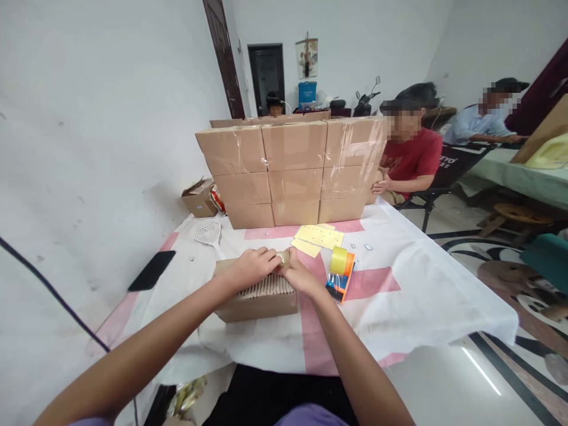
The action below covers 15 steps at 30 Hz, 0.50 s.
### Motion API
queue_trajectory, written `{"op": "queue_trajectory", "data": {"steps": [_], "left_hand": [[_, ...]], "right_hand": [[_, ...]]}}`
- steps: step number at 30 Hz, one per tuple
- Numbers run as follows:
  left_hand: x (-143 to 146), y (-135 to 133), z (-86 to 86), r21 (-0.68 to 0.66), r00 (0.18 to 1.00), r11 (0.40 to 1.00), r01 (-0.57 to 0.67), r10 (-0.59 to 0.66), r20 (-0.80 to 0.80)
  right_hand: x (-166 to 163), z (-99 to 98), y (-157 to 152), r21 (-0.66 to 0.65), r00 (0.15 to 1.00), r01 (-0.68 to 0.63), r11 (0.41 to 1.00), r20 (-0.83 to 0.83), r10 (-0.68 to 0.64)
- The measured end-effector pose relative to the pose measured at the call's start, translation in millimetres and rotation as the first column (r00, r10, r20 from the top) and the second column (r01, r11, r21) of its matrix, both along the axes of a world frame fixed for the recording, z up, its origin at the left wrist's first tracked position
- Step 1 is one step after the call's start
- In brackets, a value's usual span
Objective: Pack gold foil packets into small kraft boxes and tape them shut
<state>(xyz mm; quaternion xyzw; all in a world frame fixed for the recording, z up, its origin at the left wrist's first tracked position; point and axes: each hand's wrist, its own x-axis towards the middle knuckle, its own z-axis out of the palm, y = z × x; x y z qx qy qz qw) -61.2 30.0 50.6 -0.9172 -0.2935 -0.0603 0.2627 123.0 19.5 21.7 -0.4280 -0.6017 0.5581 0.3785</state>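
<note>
1. Head view shows the left hand (254,266) and the right hand (298,273) meeting over the far edge of an open cardboard box (257,299). The fingers of both are curled together in a pinch on a small pale item (283,257) between them; what it is cannot be told.
2. That box lies on the desk (412,296) straight before the person, its top open on a tight row of ridged, pale brown pieces (266,288) packed side by side. The left grip rests on the box's upper edge, the right one just beside it.
3. Just right of the right hand lies a roll of yellow tape (339,260) in an orange and blue dispenser (339,284), close to the box but apart from it.
4. Beyond the hands, yellow sheets (320,236) lie flat on the white and pink cloth of the desk.
5. Farther back stands a wall of sealed cartons (295,171), three wide and three high.
6. To the left lie a black phone (152,270), a white mesh piece (208,232) and a small open carton (199,198).
7. At the far right corner of the stack, another person in a red shirt (415,157) sits with a hand (380,186) against the cartons.
</note>
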Motion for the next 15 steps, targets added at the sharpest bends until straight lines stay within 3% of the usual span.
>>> {"op": "queue_trajectory", "data": {"steps": [11,15], "left_hand": [[4,-1,-1.1,-0.160,0.958,0.970,-0.180,0.210,0.196],[-1,2,16.9,-0.279,0.981,0.959,-0.056,0.104,0.163]], "right_hand": [[-3,-6.6,4,0.017,0.996,0.042,0.999,0.078,-0.043],[-1,-10.9,5,0.025,0.997,0.023,0.999,0.077,-0.024]]}}
